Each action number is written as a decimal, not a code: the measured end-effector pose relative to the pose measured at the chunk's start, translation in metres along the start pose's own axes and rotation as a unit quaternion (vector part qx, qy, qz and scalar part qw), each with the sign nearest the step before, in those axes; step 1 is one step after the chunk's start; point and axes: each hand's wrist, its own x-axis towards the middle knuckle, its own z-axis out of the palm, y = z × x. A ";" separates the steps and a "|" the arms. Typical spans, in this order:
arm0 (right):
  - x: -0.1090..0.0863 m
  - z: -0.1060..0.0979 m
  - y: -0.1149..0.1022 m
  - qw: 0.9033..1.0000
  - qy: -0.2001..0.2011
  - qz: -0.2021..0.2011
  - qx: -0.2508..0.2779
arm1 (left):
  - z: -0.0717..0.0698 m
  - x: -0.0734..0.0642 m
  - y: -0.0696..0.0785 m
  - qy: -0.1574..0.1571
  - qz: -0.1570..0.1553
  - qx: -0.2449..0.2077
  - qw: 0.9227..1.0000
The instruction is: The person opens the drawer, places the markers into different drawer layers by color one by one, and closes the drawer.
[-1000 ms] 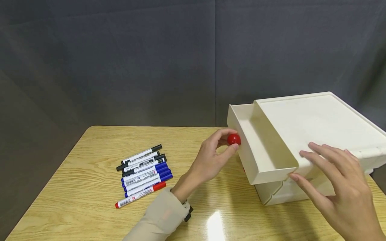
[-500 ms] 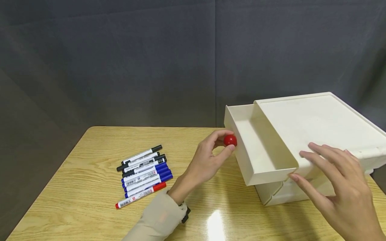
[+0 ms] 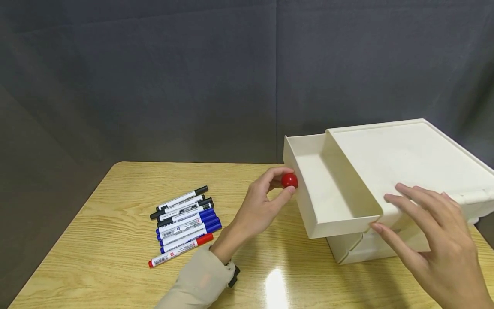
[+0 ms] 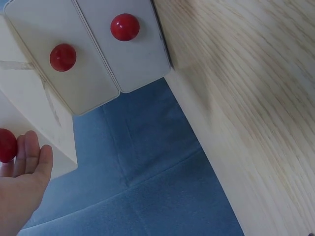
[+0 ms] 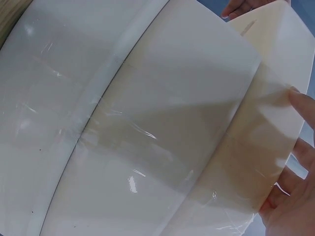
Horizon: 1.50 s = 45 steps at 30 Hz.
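Note:
My left hand pinches the round red knob on the front of the white top drawer. That drawer is pulled partway out, and its visible inside holds nothing. In the left wrist view the left hand is at the lower left, fingers by the red knob. My right hand rests on the near edge of the white drawer cabinet, its fingers spread over the top and the thumb near the drawer's corner. The right hand shows at the right of the right wrist view.
Several capped markers, black, blue and red, lie in a row on the wooden table, left of the cabinet. Two lower drawer fronts, each with a red knob, are closed. A dark curtain hangs behind.
My left hand has moved left with the knob, and the top drawer has slid further out of the cabinet. The right hand has stayed in place.

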 end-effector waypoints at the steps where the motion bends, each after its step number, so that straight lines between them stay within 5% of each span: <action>1: 0.000 0.000 0.000 1.000 0.002 -0.002 0.001 | 0.000 0.000 0.000 0.001 -0.002 0.001 1.000; 45: -0.001 -0.004 0.000 1.000 -0.011 0.013 0.003 | -0.013 -0.015 -0.003 0.017 -0.027 -0.019 0.999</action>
